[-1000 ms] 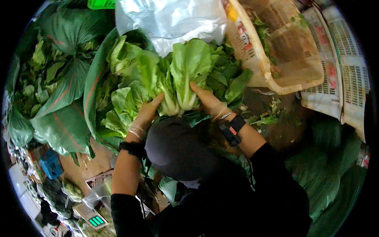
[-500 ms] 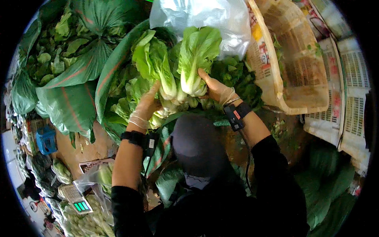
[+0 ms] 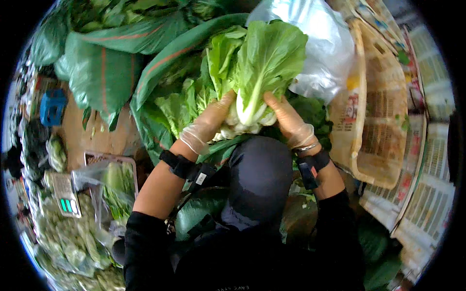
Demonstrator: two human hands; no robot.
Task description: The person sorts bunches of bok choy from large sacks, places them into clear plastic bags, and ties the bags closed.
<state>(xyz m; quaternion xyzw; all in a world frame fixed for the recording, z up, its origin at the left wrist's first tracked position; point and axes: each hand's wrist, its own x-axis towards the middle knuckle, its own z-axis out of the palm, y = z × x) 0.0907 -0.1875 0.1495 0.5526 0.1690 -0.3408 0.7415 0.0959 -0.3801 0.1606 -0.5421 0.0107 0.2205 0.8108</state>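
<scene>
Between my two hands stand heads of leafy bok choy, with broad light green leaves upward and pale white stems toward me. My left hand, in a clear thin glove, is closed around the left side of the bunch, its thumb on the stems. On the other side, my right hand, gloved alike, presses in with its thumb along the front stem. The fingers behind the stems are mostly hidden. Below and left, more bok choy fills an open green woven sack.
A clear plastic bag lies beyond the greens. To the right stands a yellowish plastic crate. At left are a full green sack, a blue stool, a scale and a pink-rimmed basket of bagged greens.
My hands have come closer together, pressing the two separate bok choy heads into one bunch. The view has shifted, so the surroundings sit differently in the picture.
</scene>
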